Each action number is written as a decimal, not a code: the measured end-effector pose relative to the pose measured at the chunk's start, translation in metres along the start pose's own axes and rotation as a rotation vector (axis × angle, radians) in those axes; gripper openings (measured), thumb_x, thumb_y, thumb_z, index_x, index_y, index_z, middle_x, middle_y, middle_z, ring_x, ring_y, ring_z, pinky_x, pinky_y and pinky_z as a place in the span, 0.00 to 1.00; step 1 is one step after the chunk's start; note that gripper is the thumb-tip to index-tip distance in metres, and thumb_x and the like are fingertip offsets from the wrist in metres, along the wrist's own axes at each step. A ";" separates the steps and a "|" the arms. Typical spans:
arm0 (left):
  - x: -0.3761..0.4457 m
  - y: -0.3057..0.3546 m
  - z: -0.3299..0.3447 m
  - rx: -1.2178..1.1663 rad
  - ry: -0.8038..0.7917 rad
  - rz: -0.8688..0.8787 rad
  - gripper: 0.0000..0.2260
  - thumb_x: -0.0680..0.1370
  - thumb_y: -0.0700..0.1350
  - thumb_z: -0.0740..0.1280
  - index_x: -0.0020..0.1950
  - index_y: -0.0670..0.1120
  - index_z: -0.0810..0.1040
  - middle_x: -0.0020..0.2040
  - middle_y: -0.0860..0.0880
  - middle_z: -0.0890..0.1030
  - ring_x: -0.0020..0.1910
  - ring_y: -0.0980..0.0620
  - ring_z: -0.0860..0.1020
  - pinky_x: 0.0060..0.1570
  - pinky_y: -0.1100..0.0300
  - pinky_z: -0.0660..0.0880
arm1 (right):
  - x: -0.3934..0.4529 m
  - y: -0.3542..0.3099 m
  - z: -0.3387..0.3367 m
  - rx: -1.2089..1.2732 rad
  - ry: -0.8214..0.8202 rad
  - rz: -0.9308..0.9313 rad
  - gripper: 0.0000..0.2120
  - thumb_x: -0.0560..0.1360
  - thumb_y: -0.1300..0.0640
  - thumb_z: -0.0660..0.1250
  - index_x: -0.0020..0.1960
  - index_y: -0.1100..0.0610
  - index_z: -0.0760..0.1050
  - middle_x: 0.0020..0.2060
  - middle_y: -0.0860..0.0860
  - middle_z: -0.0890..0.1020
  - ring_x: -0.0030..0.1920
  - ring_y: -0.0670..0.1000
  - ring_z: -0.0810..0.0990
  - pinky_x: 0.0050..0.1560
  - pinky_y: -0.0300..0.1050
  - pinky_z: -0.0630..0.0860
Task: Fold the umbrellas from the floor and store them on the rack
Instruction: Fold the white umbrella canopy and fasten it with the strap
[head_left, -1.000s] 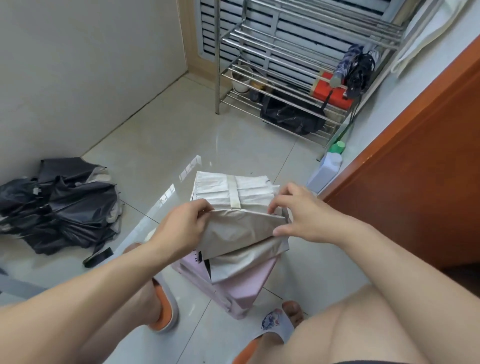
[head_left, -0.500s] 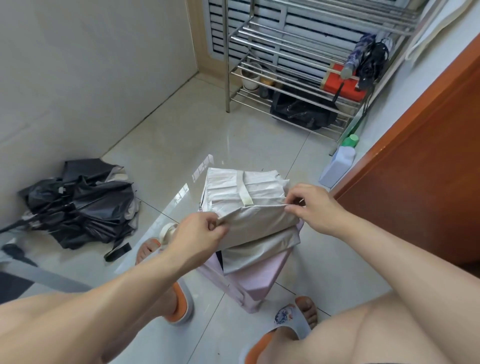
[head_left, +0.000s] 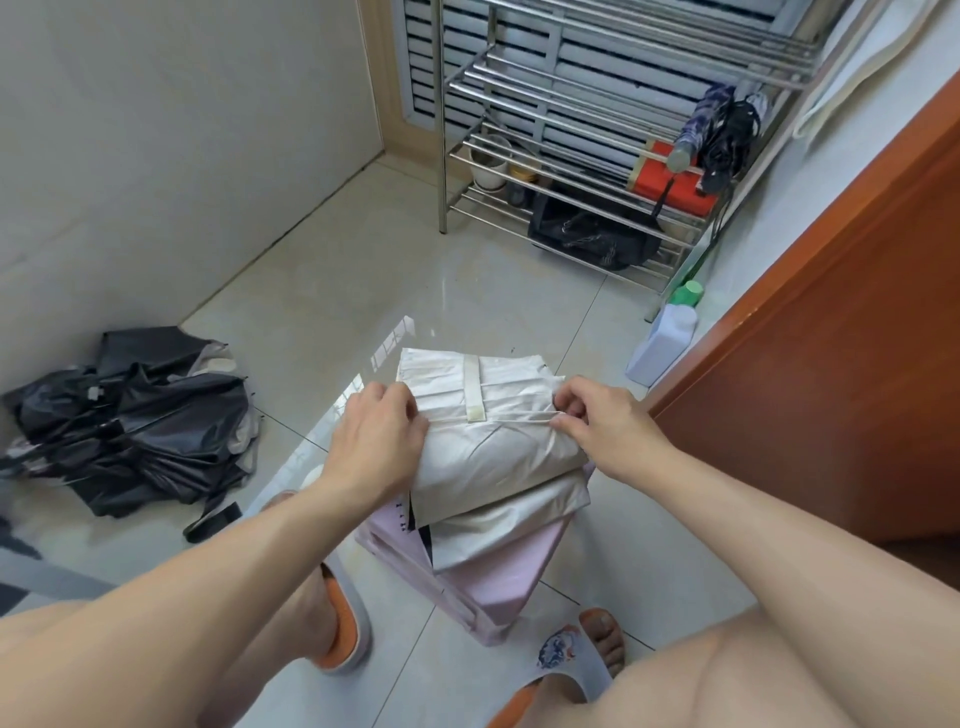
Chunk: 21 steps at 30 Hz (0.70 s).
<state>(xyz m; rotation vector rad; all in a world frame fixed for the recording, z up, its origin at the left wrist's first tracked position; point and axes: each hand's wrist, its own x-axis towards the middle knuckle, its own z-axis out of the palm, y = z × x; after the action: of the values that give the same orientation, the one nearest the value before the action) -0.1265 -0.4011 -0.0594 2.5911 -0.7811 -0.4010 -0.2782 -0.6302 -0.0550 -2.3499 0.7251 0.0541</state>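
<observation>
- Left hand (head_left: 382, 441) and right hand (head_left: 605, 421) pinch the folds of the pale umbrella (head_left: 493, 447), near, in the middle.
- Black umbrella (head_left: 135, 421) lies on the floor, left.
- Rack (head_left: 571, 156) stands far.

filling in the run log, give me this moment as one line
step: folding | left hand: grips beige umbrella | right hand: pinches its fold | black umbrella: on floor, unfolded | rack: two umbrellas stored

Glossy tiled floor (head_left: 322, 291), shiny metal rack (head_left: 545, 135), matt cloth umbrella (head_left: 498, 447).
</observation>
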 end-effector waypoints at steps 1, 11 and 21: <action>0.002 -0.003 0.000 -0.007 -0.013 -0.050 0.09 0.82 0.51 0.63 0.55 0.46 0.74 0.56 0.46 0.73 0.59 0.41 0.71 0.58 0.49 0.70 | 0.001 -0.001 0.001 -0.076 0.004 -0.033 0.08 0.77 0.52 0.71 0.52 0.49 0.73 0.44 0.45 0.77 0.46 0.51 0.76 0.46 0.47 0.73; 0.013 -0.050 -0.063 0.421 -0.897 -0.108 0.19 0.81 0.57 0.58 0.70 0.53 0.71 0.66 0.52 0.79 0.59 0.50 0.77 0.62 0.54 0.72 | 0.015 0.006 0.015 -0.458 0.049 -0.588 0.17 0.75 0.66 0.67 0.60 0.51 0.77 0.65 0.51 0.76 0.67 0.55 0.69 0.61 0.52 0.72; 0.009 -0.057 -0.044 0.380 -0.471 0.142 0.05 0.77 0.42 0.65 0.47 0.52 0.74 0.42 0.55 0.76 0.43 0.51 0.75 0.34 0.63 0.66 | 0.021 0.014 0.005 -0.170 -0.128 -0.175 0.21 0.79 0.50 0.69 0.71 0.48 0.69 0.67 0.46 0.70 0.67 0.49 0.70 0.68 0.45 0.66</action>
<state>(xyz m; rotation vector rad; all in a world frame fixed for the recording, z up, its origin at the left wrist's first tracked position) -0.0761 -0.3497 -0.0482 2.7923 -1.3019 -0.9168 -0.2670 -0.6457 -0.0716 -2.5354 0.4672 0.1941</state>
